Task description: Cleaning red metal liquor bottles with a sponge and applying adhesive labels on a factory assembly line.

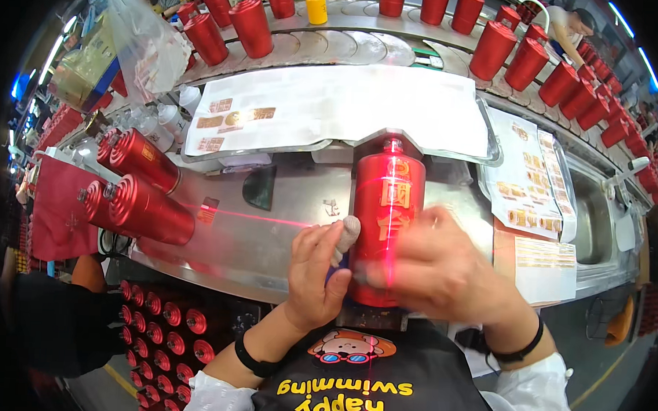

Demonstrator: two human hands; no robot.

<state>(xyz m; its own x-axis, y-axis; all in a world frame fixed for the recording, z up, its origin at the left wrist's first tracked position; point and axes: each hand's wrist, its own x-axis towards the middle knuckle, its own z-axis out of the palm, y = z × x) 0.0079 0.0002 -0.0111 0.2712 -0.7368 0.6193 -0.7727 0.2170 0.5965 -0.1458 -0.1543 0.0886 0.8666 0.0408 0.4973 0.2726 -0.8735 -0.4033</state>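
Observation:
A red metallic bottle [391,186] with gold characters lies in a holder in front of me, its neck pointing away. Thin red light lines cross its surface. My left hand [315,271] is beside the bottle's left side, thumb apart from the fingers; pale grey coverings sit on its fingertips, and I see nothing held in it. Over the bottle's lower right is my right hand [444,265], smeared by motion. Its fingers are too blurred to show whether they hold anything. Beyond the bottle, white sheets [348,111] with a few gold and brown decals lie on a tray.
At the left, several red bottles [152,209] lie on the steel table [231,253]. More red bottles [491,51] stand along a curved conveyor [314,47] with a yellow bottle [317,8]. Decal sheets [525,174] and a sink [591,217] are right; crated bottles [169,345] sit below left.

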